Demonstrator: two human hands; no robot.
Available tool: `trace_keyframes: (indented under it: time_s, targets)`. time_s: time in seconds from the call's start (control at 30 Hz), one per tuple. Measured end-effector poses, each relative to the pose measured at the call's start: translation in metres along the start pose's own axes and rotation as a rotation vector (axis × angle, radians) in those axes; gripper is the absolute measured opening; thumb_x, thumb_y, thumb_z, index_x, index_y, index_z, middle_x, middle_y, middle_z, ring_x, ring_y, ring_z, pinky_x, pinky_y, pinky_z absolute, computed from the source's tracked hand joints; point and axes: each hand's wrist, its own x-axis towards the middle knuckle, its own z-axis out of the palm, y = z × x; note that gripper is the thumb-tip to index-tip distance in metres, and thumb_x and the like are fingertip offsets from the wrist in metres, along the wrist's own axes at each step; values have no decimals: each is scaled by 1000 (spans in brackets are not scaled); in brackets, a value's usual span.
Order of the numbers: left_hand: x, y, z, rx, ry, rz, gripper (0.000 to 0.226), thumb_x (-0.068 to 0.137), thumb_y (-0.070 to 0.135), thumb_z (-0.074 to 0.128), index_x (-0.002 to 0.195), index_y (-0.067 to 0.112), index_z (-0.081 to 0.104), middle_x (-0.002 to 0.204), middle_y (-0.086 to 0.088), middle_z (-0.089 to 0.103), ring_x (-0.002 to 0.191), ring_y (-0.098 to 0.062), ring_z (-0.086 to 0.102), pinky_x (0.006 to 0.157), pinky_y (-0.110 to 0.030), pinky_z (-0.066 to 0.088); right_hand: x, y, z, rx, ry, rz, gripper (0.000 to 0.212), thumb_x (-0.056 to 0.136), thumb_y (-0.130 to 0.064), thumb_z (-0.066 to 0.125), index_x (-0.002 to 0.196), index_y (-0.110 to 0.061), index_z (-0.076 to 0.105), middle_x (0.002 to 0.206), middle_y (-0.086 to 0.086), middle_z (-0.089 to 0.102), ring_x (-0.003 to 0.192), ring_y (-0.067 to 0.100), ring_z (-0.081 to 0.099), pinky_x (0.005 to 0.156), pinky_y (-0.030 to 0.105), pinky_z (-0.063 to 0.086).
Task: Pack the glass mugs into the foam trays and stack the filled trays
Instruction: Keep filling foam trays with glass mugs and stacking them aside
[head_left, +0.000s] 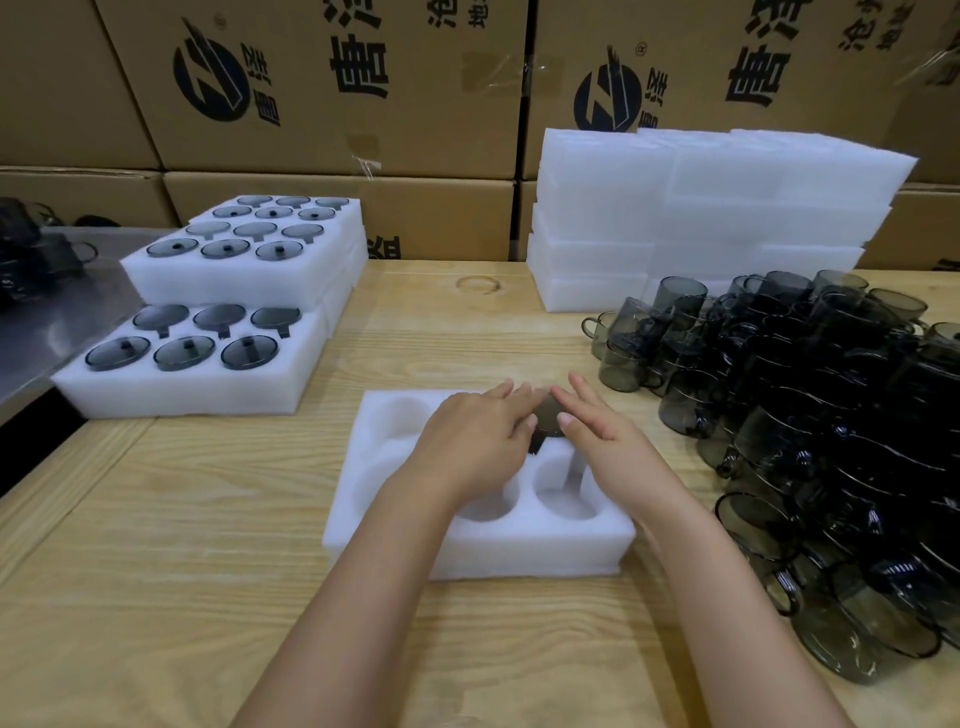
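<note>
Got one smoked glass mug (548, 422) sitting in a back-row pocket of the foam tray (519, 551) right in front of me. It's peeking out between my fingertips. My left hand (475, 441) and right hand (605, 436) both lie over it, fingers pretty much straight, resting on top, not gripping anything. The pile of loose mugs (831, 415) is just to my right, the filled trays (192, 387) off to the left on the wooden table (156, 571).

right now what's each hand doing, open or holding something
Left hand: open, fingers resting on the smoky glass mug in the foam tray.
Right hand: open, straight fingers touching the same mug.
</note>
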Motion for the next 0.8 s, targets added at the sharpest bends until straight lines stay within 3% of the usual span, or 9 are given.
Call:
trace_keyframes:
  time_s: [0.1,0.13,0.2,0.27,0.33,0.4,0.53,0.7,0.8]
  targets:
    - [-8,-11,-11,-39,-42,14,47,102,39,30,148,43,21,144,10,47,138,-7,33,118,-31,1,-1,-1,1,39,21,15,41,100,-16,43,140,-22,43,154,-18,15,125,-13,17,95,5,17]
    - [-13,-18,-18,-139,5,8,42,101,41,35,143,45,30,136,16,53,132,-1,40,118,-29,4,-2,0,1,34,25,17,40,100,-17,43,140,-23,44,154,-19,16,124,-14,18,95,5,17]
    - [-24,-39,-36,-505,237,-32,28,98,32,48,123,45,52,119,25,60,116,12,49,108,-19,31,-1,0,0,17,28,21,40,100,-18,42,140,-25,44,154,-20,16,123,-15,18,95,6,16]
    - [-35,-65,-45,-872,497,-125,26,97,16,52,116,32,59,116,15,64,115,3,55,93,-13,42,-1,0,0,-18,24,22,40,100,-19,42,140,-27,43,153,-21,18,120,-17,19,89,-3,17]
    - [-42,-83,-38,-1163,572,-262,30,95,10,50,122,22,55,127,1,61,122,-13,54,98,-23,42,-2,-2,1,-76,34,15,40,100,-20,42,139,-28,44,152,-21,21,119,-17,21,79,-10,18]
    - [-42,-90,-23,-1362,507,-346,36,94,5,48,128,17,51,135,-5,54,116,-18,56,91,-28,48,-1,-4,1,-128,46,-2,40,100,-19,42,139,-27,44,152,-19,24,123,-14,21,91,-1,17]
    - [-38,-97,-11,-1415,412,-333,46,86,-12,48,129,6,52,124,-9,58,88,-15,65,65,-21,55,-3,-7,1,-206,70,-23,39,99,-20,44,138,-24,46,149,-13,31,135,-1,25,103,15,17]
    - [-36,-106,-7,-1517,373,-331,60,60,0,58,118,12,60,115,-4,66,87,-18,69,64,-26,57,-2,-8,-10,-402,613,43,32,97,-17,43,125,-7,54,135,7,49,117,23,49,88,25,32]
    - [-34,-108,-6,-1514,375,-328,56,58,0,57,113,14,62,113,-4,66,84,-17,70,62,-26,56,3,-5,-20,-515,589,206,37,97,-23,42,129,-6,46,144,12,31,108,35,52,85,35,38]
